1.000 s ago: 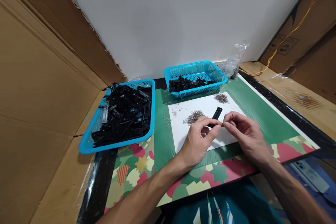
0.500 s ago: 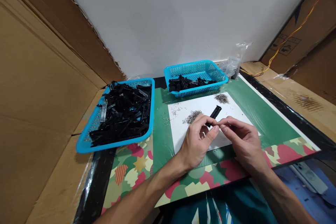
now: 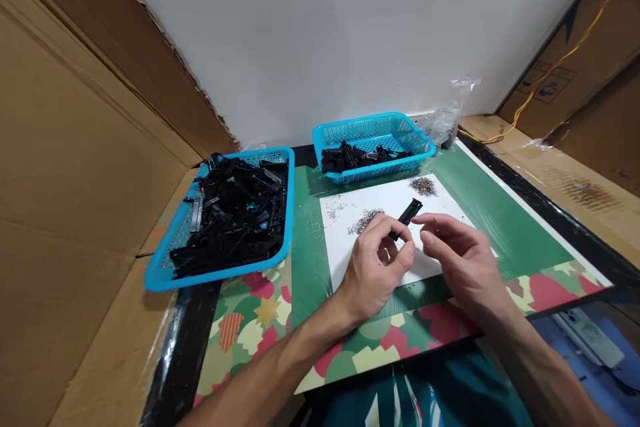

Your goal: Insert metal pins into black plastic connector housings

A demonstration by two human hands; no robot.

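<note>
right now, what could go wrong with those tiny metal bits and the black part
The left hand might scatter the nearer metal pile, which it partly hides. The black part could slip from that hand's grip. Loose bits near the white sheet's left edge may stray.

Along the back I see a plain white wall (image 3: 310, 33), with a tall sheet of brown cardboard (image 3: 75, 147), its edge ragged, filling my left. On the right stands a cardboard box (image 3: 595, 100) printed with dark symbols, and a yellow-orange cable (image 3: 530, 97) trails down in front of it. Near the cable's lower end I make out a crumpled clear plastic bag (image 3: 444, 125) — its contents are hard to read. The tabletop (image 3: 525, 177) shows black beyond a green sheet (image 3: 505, 203), whose front meets a camouflage-like patterned strip (image 3: 395, 347) — reds, greens, creams. Low at right, a pale oblong object (image 3: 590, 337) lies over something blue.
</note>
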